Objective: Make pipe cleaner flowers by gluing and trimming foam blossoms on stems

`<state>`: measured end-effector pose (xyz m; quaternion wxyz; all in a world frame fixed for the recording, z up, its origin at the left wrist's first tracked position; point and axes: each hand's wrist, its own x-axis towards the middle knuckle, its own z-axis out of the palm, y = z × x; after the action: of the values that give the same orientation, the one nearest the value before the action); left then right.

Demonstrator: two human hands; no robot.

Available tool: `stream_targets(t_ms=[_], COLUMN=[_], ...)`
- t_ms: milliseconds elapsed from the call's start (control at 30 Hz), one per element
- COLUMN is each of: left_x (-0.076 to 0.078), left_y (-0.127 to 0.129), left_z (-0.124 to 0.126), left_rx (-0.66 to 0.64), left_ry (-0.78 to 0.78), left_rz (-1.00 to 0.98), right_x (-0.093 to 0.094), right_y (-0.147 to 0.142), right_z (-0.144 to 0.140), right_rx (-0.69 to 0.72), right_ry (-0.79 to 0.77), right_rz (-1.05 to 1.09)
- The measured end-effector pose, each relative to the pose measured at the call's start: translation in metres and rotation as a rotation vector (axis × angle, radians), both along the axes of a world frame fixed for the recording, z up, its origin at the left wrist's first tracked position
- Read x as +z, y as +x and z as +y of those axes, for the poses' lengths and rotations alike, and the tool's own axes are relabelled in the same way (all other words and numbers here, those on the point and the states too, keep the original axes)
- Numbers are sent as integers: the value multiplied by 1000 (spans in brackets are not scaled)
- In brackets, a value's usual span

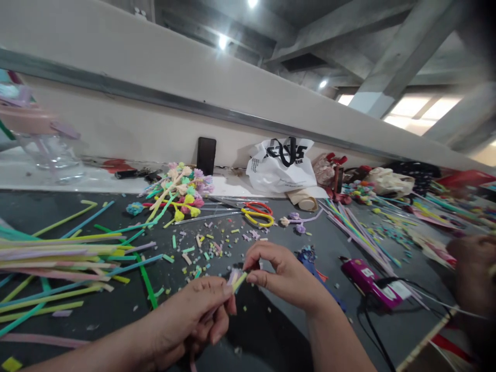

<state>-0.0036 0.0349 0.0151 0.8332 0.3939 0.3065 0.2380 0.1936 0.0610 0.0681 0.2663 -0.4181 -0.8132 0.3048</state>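
My left hand [201, 310] is closed, pinching a small lilac and yellow bundle of pipe cleaner pieces [234, 279] between thumb and index finger. From the right, my right hand [281, 274] pinches the yellow end of the same bundle. How the pieces are joined cannot be made out. Beyond the hands, cut pipe cleaner bits [209, 243] lie scattered over the dark table. A pile of long pipe cleaners [58, 258] in yellow, lilac, green and blue spreads to the left. Behind the bits lies a bunch of pipe cleaner flowers [182, 188].
Scissors [258, 214] with red and yellow handles lie beyond the bits. Blue-handled pliers [318, 274] and a purple corded device [370, 284] are on the right. A phone [206, 155], white bag [281, 168] and clear bottle [42, 139] stand at the back. Another person's hand [473, 263] is far right.
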Motion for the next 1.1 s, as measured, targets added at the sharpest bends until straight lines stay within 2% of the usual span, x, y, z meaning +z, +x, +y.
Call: stream_targets(t_ms=[200, 533, 700, 800, 900, 1100], left_x=[-7, -13, -16, -14, -10, -12], left_y=[2, 2, 2, 1, 0, 2], left_z=[1, 0, -1, 0, 0, 0], left_rx=[-8, -3, -16, -15, -7, 13], left_ry=[14, 35, 33, 27, 49, 52], left_rz=[-22, 0, 30, 8, -14, -47], right_x=[2, -1, -8, -10, -11, -12], right_y=[-5, -9, -8, -6, -3, -3], right_z=[-3, -2, 2, 3, 3, 1], right_rx=[21, 65, 67, 62, 58, 144], right_ry=[34, 29, -71, -131, -171, -414], right_rz=[-68, -38, 11, 25, 131, 246])
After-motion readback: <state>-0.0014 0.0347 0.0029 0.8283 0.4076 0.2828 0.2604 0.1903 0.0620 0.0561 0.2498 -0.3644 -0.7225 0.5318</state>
